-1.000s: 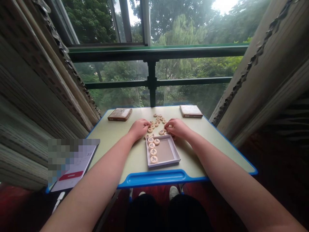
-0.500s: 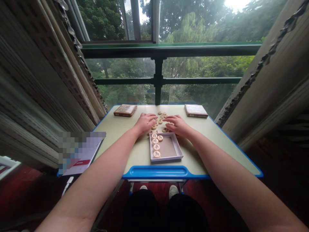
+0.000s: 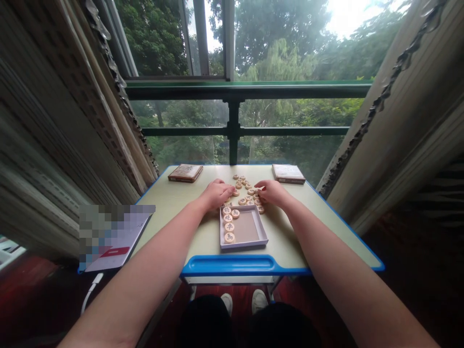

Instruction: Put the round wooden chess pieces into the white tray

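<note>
Resting left hand (image 3: 216, 194) and right hand (image 3: 273, 192) on loose chess pieces (image 3: 243, 186) beyond tray (image 3: 248, 227); fingers bent, grip impossible to tell.

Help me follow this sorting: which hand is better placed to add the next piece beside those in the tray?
Probably the left hand: it rests on loose pieces just beyond the tray's far-left corner, by the pieces already inside. The right hand sits farther right.
</note>
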A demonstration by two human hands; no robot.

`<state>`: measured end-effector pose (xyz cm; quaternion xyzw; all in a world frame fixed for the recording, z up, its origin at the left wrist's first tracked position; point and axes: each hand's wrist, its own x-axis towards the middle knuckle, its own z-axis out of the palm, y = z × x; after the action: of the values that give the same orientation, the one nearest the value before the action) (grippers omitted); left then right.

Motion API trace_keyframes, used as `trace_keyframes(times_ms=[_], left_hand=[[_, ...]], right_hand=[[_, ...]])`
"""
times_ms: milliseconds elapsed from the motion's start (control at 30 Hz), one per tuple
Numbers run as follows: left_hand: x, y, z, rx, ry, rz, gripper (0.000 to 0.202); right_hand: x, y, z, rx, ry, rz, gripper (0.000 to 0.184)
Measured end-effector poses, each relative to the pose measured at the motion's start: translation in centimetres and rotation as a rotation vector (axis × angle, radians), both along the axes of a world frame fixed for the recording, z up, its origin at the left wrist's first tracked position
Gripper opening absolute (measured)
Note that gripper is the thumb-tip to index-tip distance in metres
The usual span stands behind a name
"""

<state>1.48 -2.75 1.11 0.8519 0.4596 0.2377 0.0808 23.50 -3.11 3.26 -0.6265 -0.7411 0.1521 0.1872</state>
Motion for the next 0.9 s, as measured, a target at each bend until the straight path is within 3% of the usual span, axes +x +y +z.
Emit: trace_keyframes(times_ms=[233,600,900], left_hand=[[0.14,0.37,-0.55,-0.051,-0.005,-0.011,0.049],[0.3,0.01,-0.14,-0.159,-0.076,-0.009,0.057],[0.48,0.11,-0.05,-0.111,-0.093,0.028,0.052]], right_hand=[[-0.06,0.02,0.03,0.004,-0.058,0.012,0.029],[0.12,0.2,-0.49,0.087,-0.051,0.051,0.025],[0.03,0.25,-0.68,0.144,-0.081,0.05,0.024]])
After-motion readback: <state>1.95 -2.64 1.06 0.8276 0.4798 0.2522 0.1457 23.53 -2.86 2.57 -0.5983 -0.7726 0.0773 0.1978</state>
